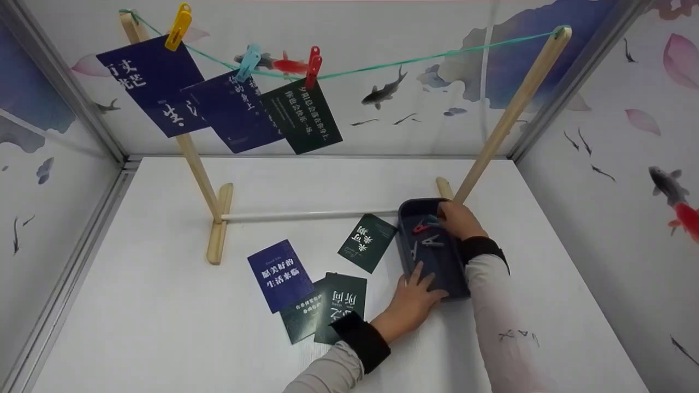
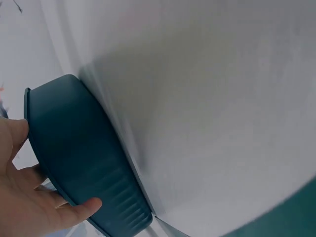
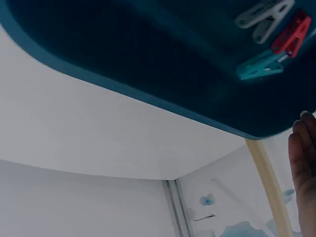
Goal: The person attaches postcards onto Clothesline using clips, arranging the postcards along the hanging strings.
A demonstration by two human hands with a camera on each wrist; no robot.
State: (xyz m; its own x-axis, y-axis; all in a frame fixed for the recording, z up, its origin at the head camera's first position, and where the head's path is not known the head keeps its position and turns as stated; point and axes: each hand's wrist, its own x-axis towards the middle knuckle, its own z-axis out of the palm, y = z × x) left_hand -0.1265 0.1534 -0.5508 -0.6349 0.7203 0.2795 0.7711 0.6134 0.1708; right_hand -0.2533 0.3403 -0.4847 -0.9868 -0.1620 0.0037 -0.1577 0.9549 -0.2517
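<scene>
A dark blue plastic storage box [image 1: 437, 278] stands at the right of the white table, with several clothespins [image 1: 431, 240] in grey, red and blue inside. My left hand [image 1: 413, 299] spreads over its near-left corner, and in the left wrist view one finger lies on the outer wall. At the far right corner my right hand [image 1: 463, 219] grips the rim, its fingers [image 3: 302, 158] along the far end in the right wrist view. Just left of the box lies a dark green card [image 1: 368, 243].
Further left, a blue card [image 1: 280, 275] overlaps green cards [image 1: 349, 289] beside my left wrist. A green string [image 1: 415, 59] runs between wooden posts [image 1: 513, 117], holding three cards by yellow, light blue and red clothespins. A white rod [image 1: 306, 214] joins the posts' feet.
</scene>
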